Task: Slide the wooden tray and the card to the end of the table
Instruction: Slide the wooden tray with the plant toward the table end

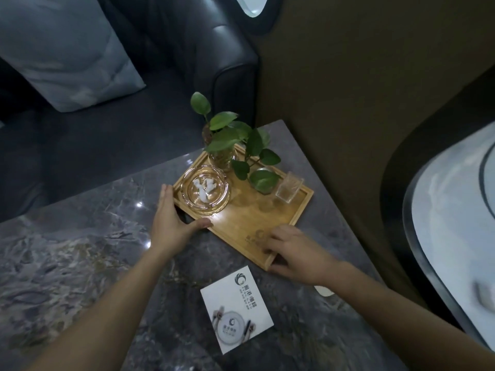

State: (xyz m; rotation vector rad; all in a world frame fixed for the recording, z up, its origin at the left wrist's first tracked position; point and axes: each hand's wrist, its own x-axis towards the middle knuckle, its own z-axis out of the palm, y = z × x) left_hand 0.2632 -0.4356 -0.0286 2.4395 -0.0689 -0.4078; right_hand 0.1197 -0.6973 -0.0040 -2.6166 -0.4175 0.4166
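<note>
A wooden tray lies turned at an angle on the grey marble table, near its far right corner. It carries a glass ashtray, a leafy plant in a glass vase and a small clear holder. My left hand presses flat against the tray's left near edge, thumb along the rim. My right hand grips the tray's nearest corner, fingers over the rim. A white card with a logo and plate picture lies on the table just in front of the tray, untouched.
A dark leather sofa with a grey-blue cushion stands beyond the table's left side. A brown wall runs along the table's right edge. A white rounded surface sits at the far right.
</note>
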